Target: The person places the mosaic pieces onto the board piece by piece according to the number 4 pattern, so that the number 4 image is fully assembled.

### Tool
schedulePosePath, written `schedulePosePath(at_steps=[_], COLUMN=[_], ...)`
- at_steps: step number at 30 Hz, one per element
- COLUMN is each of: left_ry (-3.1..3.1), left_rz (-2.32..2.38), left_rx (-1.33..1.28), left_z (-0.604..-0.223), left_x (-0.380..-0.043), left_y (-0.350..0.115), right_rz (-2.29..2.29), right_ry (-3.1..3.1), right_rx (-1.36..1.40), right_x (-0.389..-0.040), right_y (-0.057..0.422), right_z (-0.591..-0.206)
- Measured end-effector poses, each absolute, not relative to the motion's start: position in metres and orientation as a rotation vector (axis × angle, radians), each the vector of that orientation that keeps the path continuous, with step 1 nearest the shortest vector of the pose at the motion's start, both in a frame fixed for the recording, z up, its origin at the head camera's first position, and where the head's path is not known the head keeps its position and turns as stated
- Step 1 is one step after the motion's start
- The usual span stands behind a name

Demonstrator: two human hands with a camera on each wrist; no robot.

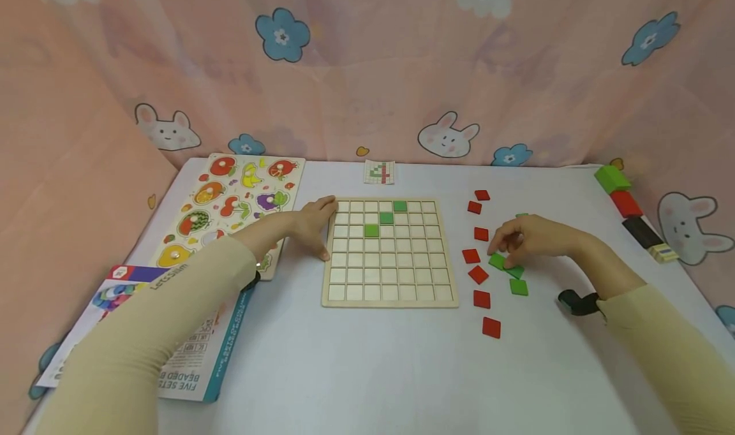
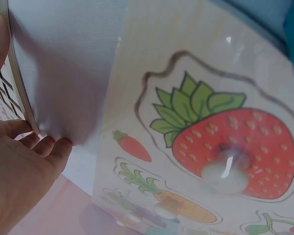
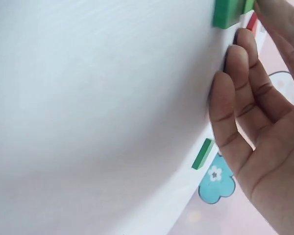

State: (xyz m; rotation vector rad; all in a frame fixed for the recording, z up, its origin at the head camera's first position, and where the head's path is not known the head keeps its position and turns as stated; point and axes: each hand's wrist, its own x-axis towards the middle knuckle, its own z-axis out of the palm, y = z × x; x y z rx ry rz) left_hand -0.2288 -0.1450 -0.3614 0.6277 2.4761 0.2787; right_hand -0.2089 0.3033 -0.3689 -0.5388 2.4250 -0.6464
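A wooden grid board point(image 1: 390, 304) lies in the middle of the table, with three green tiles point(image 1: 371, 231) set in a diagonal of its cells. Spread along the board's upper left edge, my left hand point(image 1: 310, 224) touches it with thumb and fingertips; the left wrist view shows the fingers at that edge too. On the right, my right hand point(image 1: 536, 236) pinches a green tile point(image 1: 496, 261) between thumb and index finger, close over the table. Another green tile point(image 1: 519, 287) lies just below that hand. In the right wrist view the other fingers are loosely bent.
Several red tiles point(image 1: 482, 299) form a loose column right of the board. Behind it lies a small pattern card point(image 1: 379, 172). A fruit puzzle board point(image 1: 230, 192) and a box point(image 1: 215, 358) occupy the left. Stacked blocks point(image 1: 626, 203) stand far right.
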Motion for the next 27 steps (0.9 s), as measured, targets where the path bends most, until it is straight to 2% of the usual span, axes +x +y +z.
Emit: schedulePosePath(at_steps=[10, 16, 21, 27], left_ry=[2.477, 2.478, 2.478, 2.473], left_rz=[0.264, 0.259, 0.256, 0.263], left_rx=[0.623, 0.623, 0.618, 0.627], left_z=[-0.362, -0.362, -0.361, -0.363], left_x=[-0.229, -0.229, -0.229, -0.23], left_y=[-0.146, -0.147, -0.148, -0.146], right_rz=[-0.566, -0.591, -0.751, -0.873], right_ry=[2.49, 2.567, 2.623, 2.641], right_rx=[-0.639, -0.598, -0.615, -0.71], right_x=[-0.21, -0.214, -0.222, -0.228], right_y=[0.302, 0.292, 0.262, 0.2], right_z=[-0.373, -0.365, -0.361, -0.362])
